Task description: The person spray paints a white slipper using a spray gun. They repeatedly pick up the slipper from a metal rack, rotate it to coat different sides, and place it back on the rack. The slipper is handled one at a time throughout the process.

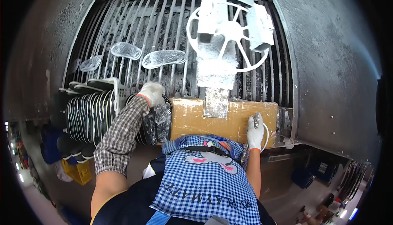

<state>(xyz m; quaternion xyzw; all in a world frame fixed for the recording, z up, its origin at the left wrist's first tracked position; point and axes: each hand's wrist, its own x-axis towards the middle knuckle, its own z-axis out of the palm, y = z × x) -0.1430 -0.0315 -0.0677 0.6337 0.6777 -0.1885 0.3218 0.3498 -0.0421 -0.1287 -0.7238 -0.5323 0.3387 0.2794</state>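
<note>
My left hand (pixel 152 94), in a white knit glove, is closed at the upper edge of a dark shoe sole (pixel 163 118) with shiny clear film on it. What its curled fingers grip, if anything, is hidden. My gloved right hand (pixel 255 133) is wrapped round a small metal spray gun (pixel 257 119), and a thin white hose (pixel 266 134) loops beside it. That hand is over the right end of a tape-covered brown board (pixel 188 118). Many dark soles with pale edges (pixel 92 116) stand packed in a row left of my left forearm.
Ahead, a slatted rack (pixel 172 20) carries several clear, shiny sole-shaped pieces (pixel 163 59). A white-coated spoked wheel (pixel 241 34) stands over it at the right. Metal walls (pixel 327 69) flank the booth. A white basket (pixel 120 94) adjoins the soles; a yellow crate (pixel 80 171) is below left.
</note>
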